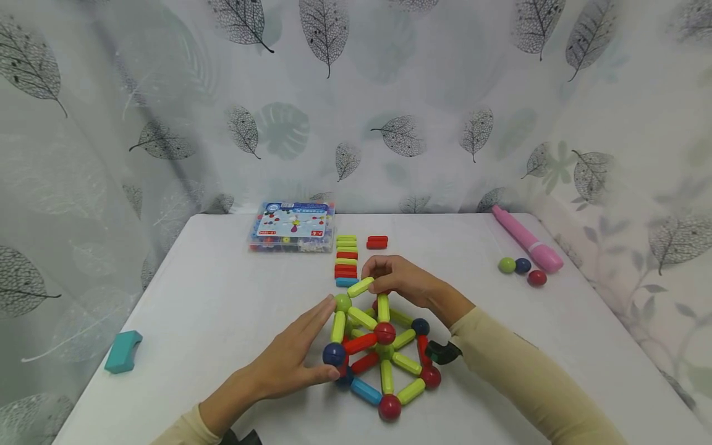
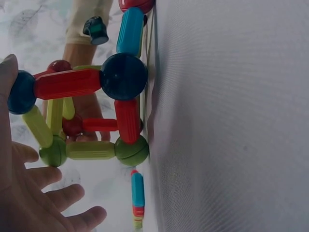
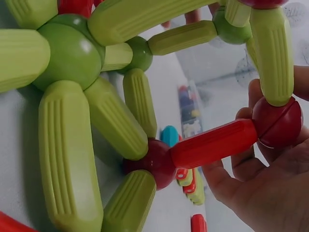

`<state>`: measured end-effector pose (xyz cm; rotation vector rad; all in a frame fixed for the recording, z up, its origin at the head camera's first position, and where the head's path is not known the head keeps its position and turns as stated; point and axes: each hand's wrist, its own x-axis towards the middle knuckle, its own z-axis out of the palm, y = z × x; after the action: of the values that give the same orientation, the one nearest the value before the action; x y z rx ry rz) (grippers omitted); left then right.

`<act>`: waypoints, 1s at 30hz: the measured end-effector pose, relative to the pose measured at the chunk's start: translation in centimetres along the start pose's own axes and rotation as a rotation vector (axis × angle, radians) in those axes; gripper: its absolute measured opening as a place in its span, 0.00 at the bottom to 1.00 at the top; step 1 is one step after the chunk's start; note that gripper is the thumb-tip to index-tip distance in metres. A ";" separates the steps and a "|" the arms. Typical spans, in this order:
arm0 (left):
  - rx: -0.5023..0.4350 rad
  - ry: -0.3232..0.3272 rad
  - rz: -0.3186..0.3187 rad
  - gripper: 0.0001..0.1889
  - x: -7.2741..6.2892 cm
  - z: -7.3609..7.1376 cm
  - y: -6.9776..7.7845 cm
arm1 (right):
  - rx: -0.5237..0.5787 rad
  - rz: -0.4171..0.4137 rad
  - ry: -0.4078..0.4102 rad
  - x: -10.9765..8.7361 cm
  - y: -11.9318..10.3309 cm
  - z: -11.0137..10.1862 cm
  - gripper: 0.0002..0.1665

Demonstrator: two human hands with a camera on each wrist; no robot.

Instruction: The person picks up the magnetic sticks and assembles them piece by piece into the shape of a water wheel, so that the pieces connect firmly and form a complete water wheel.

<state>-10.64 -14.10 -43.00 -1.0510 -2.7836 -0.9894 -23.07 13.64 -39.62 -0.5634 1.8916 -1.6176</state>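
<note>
A magnetic stick-and-ball structure of yellow-green, red and blue sticks with coloured balls stands on the white table. At its left side is my left hand, fingers extended and spread, fingertips by a green ball and thumb by a dark blue ball. My right hand reaches over the back top corner. Its fingers curl round a red ball, which joins a red stick and a yellow-green stick. A tilted yellow-green stick runs from the green ball to the right thumb.
Behind the structure lie a column of loose sticks and a red pair. A clear parts case stands at the back. Loose balls and a pink tool lie back right, a teal block at left.
</note>
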 end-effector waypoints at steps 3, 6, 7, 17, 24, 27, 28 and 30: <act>0.004 -0.005 -0.010 0.53 0.0 0.0 0.0 | -0.025 -0.003 0.006 0.0 0.1 0.0 0.14; 0.010 -0.006 -0.009 0.53 0.0 -0.1 0.0 | -0.028 -0.004 0.019 -0.2 0.3 0.2 0.15; 0.011 -0.004 -0.005 0.53 0.0 -0.1 0.0 | -0.027 -0.002 0.023 -0.2 0.4 0.2 0.15; 0.007 -0.007 -0.006 0.53 0.0 0.1 -0.1 | -0.002 0.016 0.027 -0.7 1.2 0.3 0.14; 0.017 -0.002 0.006 0.54 0.0 0.1 -0.1 | 0.013 0.011 0.021 -0.7 0.9 0.5 0.14; 0.017 0.001 0.011 0.54 0.0 0.0 -0.1 | 0.011 0.030 0.034 -0.5 0.7 0.7 0.14; 0.018 0.001 0.012 0.54 0.0 0.0 -0.1 | 0.009 0.037 0.038 -0.5 0.7 0.8 0.14; 0.016 0.000 0.012 0.54 0.0 0.0 -0.1 | 0.003 0.044 0.044 -0.4 0.7 0.9 0.14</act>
<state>-10.69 -14.16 -43.11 -1.0643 -2.7768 -0.9641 -22.12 13.34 -40.31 -0.4846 1.9198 -1.6170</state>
